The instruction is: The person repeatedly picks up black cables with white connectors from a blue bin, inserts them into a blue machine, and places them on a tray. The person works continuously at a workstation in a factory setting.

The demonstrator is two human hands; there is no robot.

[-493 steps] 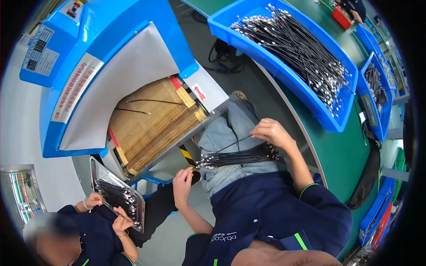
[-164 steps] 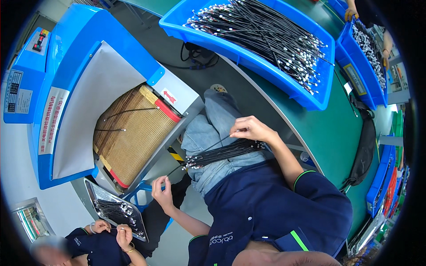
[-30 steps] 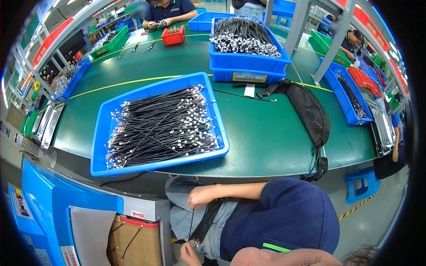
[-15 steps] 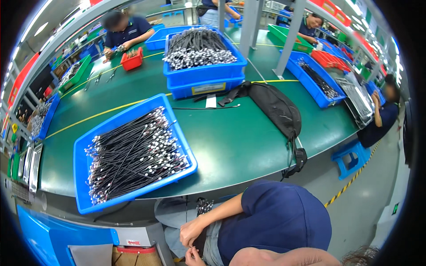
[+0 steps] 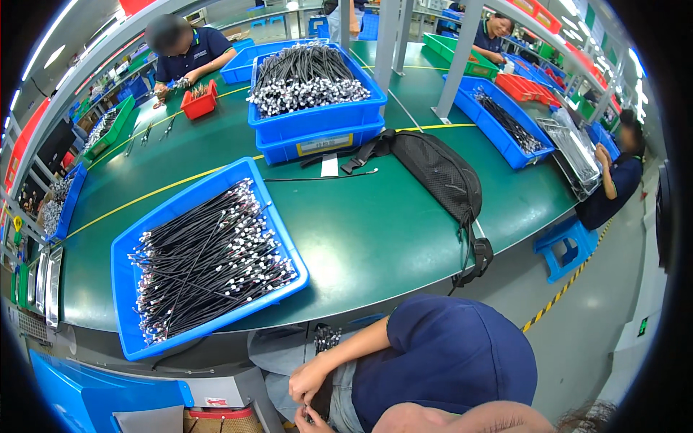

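Note:
Low in the head view, my right hand (image 5: pixel 308 382) is closed over my lap, its fingertips pinched together. Just below it, my left hand (image 5: pixel 312 420), partly cut off by the lower edge, has its fingers curled closed. The fingertips of both hands nearly meet; whatever small thing is between them is too small to make out. A bundle of black cables (image 5: pixel 327 338) with silvery ends lies across my jeans, passing under my right forearm. Nearby on the table, a tilted blue bin (image 5: pixel 294 254) holds many black cables (image 5: pixel 209 252) with white connectors.
Stacked blue bins (image 5: pixel 317 130) full of cables stand farther back. A black waist bag (image 5: pixel 438 177) lies beside a single loose cable (image 5: pixel 325 177), its strap hanging over the green table's edge. Co-workers sit around. A blue stool (image 5: pixel 565 249) stands right; a blue machine cover (image 5: pixel 108 397) is lower left.
The view has shifted slightly, so the table and bins sit a little farther left. My hands stay close together over my lap, with small finger movement.

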